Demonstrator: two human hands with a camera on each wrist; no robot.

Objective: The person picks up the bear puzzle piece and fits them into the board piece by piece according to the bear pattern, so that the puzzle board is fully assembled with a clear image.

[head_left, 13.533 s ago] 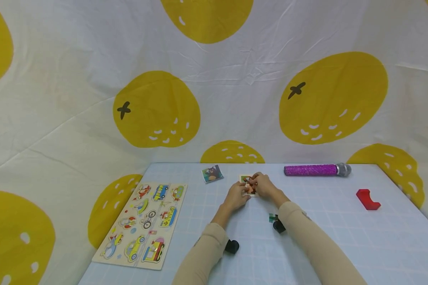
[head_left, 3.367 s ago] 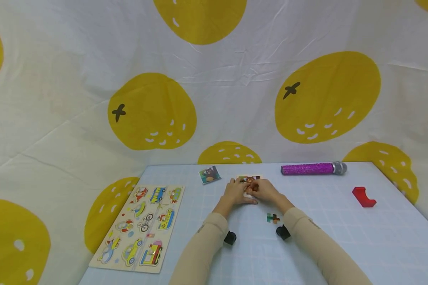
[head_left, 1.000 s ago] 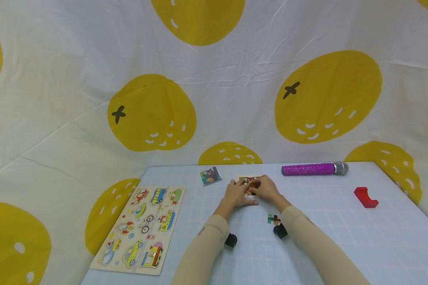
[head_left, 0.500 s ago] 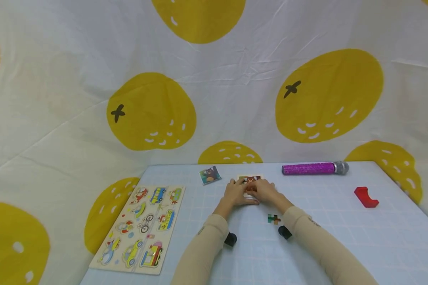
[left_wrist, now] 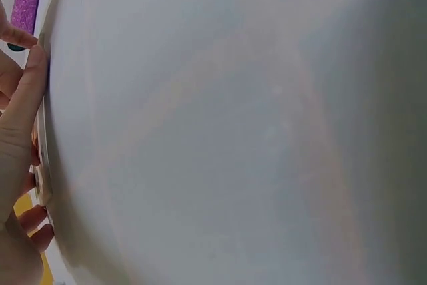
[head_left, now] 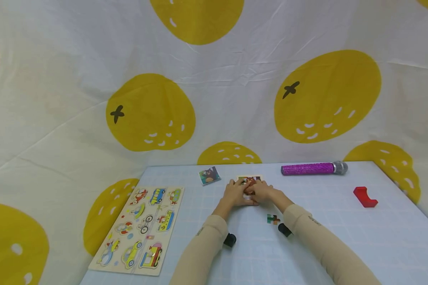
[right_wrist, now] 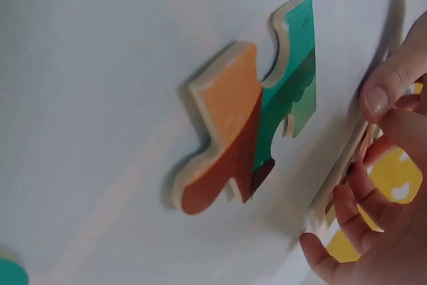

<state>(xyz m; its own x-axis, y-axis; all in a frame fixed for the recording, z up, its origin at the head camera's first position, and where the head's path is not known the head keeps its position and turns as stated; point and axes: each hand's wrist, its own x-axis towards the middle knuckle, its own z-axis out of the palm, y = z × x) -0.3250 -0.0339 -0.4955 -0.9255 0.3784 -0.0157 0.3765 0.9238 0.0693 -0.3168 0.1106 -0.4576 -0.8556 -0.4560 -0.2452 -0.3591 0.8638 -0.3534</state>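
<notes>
Right hand (head_left: 264, 191) just slid toward 6 o'clock on bear puzzle (head_left: 251, 180); can't tell its grip. Left hand (head_left: 234, 194) clamped on puzzle. Loose piece (right_wrist: 243, 113) at puzzle's 5 o'clock, likely unplaced.

Curtain (head_left: 242, 114): evenly lit; faint glare, one o'clock
Table (left_wrist: 200, 125): left wrist view hazy, shadowed at three
Puzzle piece (right_wrist: 287, 91): sharper, shadow toward nine

Beige slvs (head_left: 201, 251), folded cuffs (head_left: 218, 225), sm dk marks (head_left: 314, 220), blk cams (head_left: 230, 240)
</notes>
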